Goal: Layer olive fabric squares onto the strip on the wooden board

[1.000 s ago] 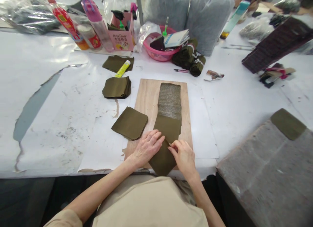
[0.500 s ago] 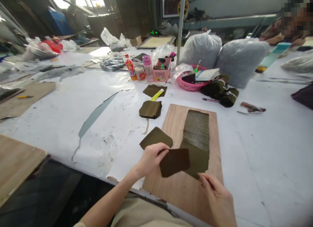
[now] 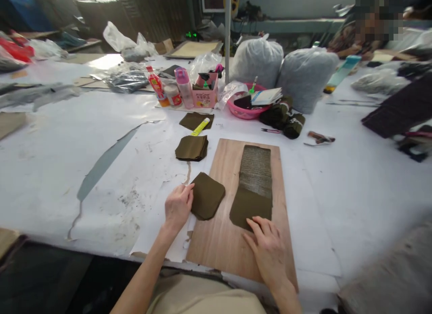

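On the wooden board [image 3: 219, 242] lies a long row of overlapping olive fabric pieces [image 3: 253, 206], its upper part banded and shinier. My right hand [image 3: 268, 246] rests on the lower edge of that row, fingers spread. At the board's left edge is an olive piece with cut corners [image 3: 208, 196], lying partly on the board. My left hand [image 3: 178, 206] pinches its left edge between thumb and fingers. Farther back sit a stack of similar pieces [image 3: 191, 147] and another small pile [image 3: 195, 120] with a yellow tube [image 3: 200, 126] on it.
Behind are a red-labelled bottle [image 3: 157, 86], a pink box [image 3: 204, 97], a pink basket [image 3: 246, 112] and two stuffed bags [image 3: 307, 77]. Small snips [image 3: 320, 138] lie right of the board. Dark cloth [image 3: 398, 106] is at the right. A person is at the upper right.
My left hand has moved left, and the dark piece it held up now lies at the board's left edge. My right hand has opened and lies flatter on the row. The view has turned right.
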`<state>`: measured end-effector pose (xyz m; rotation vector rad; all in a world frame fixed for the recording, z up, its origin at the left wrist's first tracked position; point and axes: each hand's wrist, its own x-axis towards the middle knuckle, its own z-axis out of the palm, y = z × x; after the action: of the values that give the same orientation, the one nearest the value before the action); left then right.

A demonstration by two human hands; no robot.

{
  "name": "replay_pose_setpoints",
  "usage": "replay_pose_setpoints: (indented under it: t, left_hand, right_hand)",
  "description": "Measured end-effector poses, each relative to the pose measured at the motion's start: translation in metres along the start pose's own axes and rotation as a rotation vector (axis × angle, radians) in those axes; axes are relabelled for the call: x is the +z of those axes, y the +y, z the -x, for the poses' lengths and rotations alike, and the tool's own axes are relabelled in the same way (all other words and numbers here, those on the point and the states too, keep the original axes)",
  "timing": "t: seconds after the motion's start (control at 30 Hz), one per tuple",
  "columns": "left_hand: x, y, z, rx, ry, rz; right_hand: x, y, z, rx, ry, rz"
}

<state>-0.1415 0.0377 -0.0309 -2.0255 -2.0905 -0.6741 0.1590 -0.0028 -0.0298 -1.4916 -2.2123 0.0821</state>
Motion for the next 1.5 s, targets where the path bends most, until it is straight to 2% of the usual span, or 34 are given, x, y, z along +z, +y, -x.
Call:
replay_pose_setpoints:
  t: [0.1, 0.2, 0.3, 0.4, 0.57, 0.7, 0.77, 0.9, 1.2, 1.33, 1.43, 1.5]
  left_hand:
    - [-0.003, 0.001, -0.002, 0.031, 0.065, -0.087]
    - [-0.006, 0.013, -0.004, 0.087, 0.111, -0.049]
    - [-0.008, 0.038, -0.001, 0.246, 0.013, 0.131]
    - [-0.006, 0.066, 0.008, 0.395, -0.080, 0.266]
    - [0.000, 0.097, 0.017, 0.541, -0.087, 0.369]
    - [0.015, 0.115, 0.011, 0.670, -0.102, 0.342]
    - [0.026, 0.123, 0.006, 0.681, -0.132, 0.287]
    - [0.045, 0.132, -0.004, 0.591, -0.194, 0.121]
    - [0.046, 0.136, -0.016, 0.624, -0.304, -0.050]
    - [0.048, 0.136, -0.016, 0.635, -0.308, -0.077]
    - [0.049, 0.136, -0.016, 0.631, -0.313, -0.079]
    - [0.047, 0.137, -0.017, 0.624, -0.324, -0.068]
  right_hand:
    - [0.006, -0.004, 0.000, 0.025, -0.012, -0.031]
    - [0.010, -0.007, -0.001, 0.059, -0.018, -0.082]
    - [0.009, -0.009, -0.006, 0.120, -0.022, -0.177]
    - [0.003, -0.008, -0.011, 0.247, -0.024, -0.359]
    - [-0.004, 0.005, -0.015, 0.545, -0.046, -0.726]
    - [-0.003, 0.016, -0.015, 0.646, -0.062, -0.891]
    - [-0.002, 0.019, -0.015, 0.676, -0.054, -0.949]
    - [-0.004, 0.024, -0.013, 0.730, -0.029, -1.074]
    - [-0.021, 0.037, -0.009, 0.878, 0.137, -1.327]
    - [-0.038, 0.060, -0.004, 0.948, 0.302, -1.473]
    - [-0.059, 0.082, 0.003, 0.944, 0.530, -1.419]
    - [-0.075, 0.089, 0.008, 0.900, 0.557, -1.293]
